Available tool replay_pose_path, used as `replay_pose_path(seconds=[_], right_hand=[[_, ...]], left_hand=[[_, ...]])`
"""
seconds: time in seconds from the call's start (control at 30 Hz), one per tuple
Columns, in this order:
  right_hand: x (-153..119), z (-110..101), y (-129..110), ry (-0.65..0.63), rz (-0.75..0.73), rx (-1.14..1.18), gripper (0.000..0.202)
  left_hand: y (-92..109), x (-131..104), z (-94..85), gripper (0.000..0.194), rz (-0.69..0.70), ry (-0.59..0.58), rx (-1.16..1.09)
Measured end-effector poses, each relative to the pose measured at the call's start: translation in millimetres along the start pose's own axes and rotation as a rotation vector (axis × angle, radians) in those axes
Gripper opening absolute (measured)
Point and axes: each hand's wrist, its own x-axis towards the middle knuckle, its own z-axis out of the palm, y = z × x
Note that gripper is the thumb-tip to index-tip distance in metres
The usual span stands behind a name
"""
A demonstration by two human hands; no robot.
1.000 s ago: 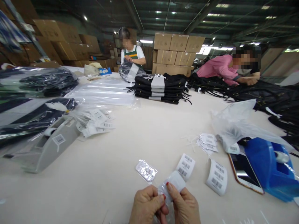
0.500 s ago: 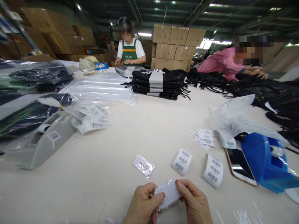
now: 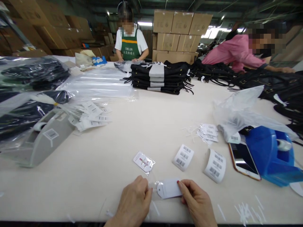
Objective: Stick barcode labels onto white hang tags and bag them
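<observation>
A white hang tag (image 3: 169, 189) lies between my hands, just above the table's near edge. Its right end is pinched between the thumb and fingers of my right hand (image 3: 197, 201). My left hand (image 3: 134, 198) is closed at the tag's holed end, where a thin pale string runs into its fingertips. Beyond them lies another tag in a clear sleeve (image 3: 144, 162), with a small picture on it. A barcode sticker strip (image 3: 183, 157) and a second curled sticker strip (image 3: 215, 165) lie to the right.
A phone (image 3: 245, 160) lies beside a blue tape dispenser (image 3: 270, 154) at right; a grey dispenser (image 3: 49, 135) stands left. Loose tags (image 3: 208, 132) and white strips (image 3: 246, 212) lie about. Stacked black garments (image 3: 158, 77) are farther back. Two people work across the table.
My left hand has moved off the tag's face to its holed end, and the tag now lies flatter and more level. The person in pink has reached farther right.
</observation>
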Motion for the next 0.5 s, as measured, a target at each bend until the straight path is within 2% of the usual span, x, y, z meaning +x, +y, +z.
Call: replay_pose_path(seconds=[0.17,0.23,0.3,0.37,0.43,0.5], right_hand=[[2.4,-1.9,0.4,-0.01,0.003,-0.08,0.041],[2.6,-1.8,1.6,-0.012,0.007,-0.081,0.041],[2.1,-1.1,2.7,-0.008,-0.003,-0.091,0.039],[1.5,-1.2,3.1,-0.025,-0.022,-0.112,0.038],[2.3,-3.4,1.9,-0.034,-0.055,-0.141,0.036],[6.9,-7.5,-1.3,0.063,-0.093,-0.167,0.033]], left_hand=[[-3.8,-7.0,4.8,0.018,0.072,0.065,0.22],[-7.5,-8.7,6.4,0.016,0.133,0.177,0.27],[-11.0,-8.1,8.8,0.016,0.31,0.367,0.323],[-13.8,-4.5,13.5,0.026,0.584,0.536,0.334],[-16.2,1.5,21.0,0.03,0.826,0.58,0.284],[-18.8,7.9,30.3,0.028,0.923,0.564,0.207]])
